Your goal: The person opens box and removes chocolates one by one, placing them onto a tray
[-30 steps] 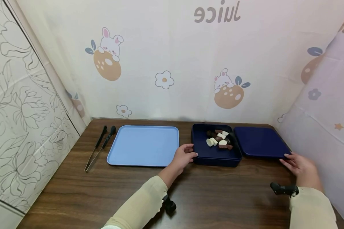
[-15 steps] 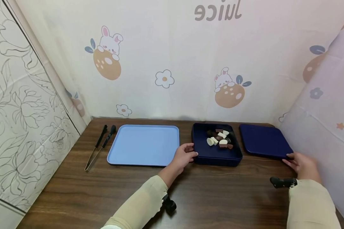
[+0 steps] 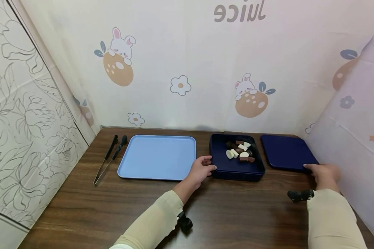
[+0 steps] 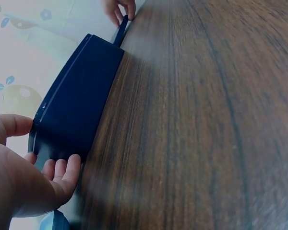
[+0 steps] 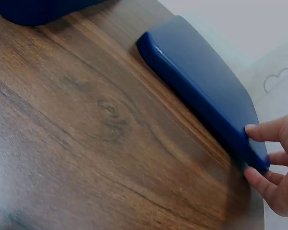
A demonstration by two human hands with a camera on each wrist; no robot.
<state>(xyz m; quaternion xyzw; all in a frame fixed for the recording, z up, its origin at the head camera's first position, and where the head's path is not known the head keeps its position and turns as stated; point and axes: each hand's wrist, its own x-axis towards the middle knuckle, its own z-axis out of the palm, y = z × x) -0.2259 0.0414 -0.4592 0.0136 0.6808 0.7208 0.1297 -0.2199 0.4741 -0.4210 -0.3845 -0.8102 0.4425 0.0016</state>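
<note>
A dark navy box holds several white and brown chocolate pieces. My left hand grips its near left corner, thumb and fingers against the wall; the left wrist view shows the thumb at the rim and the other fingertips lower down. Right of the box lies a flat navy lid, a narrow gap between them. My right hand holds the lid by its near right corner. In the right wrist view the thumb presses on top of the lid while the other fingers sit at its lower edge.
A light blue tray lies left of the box. Farther left are metal tongs with black tips. Everything stands on a dark wooden table, with a patterned curtain behind and on the right side.
The lid has slid right, away from the box, opening a gap. My right hand moved with it, then shifted slightly left over its corner. My left hand stays at the box.
</note>
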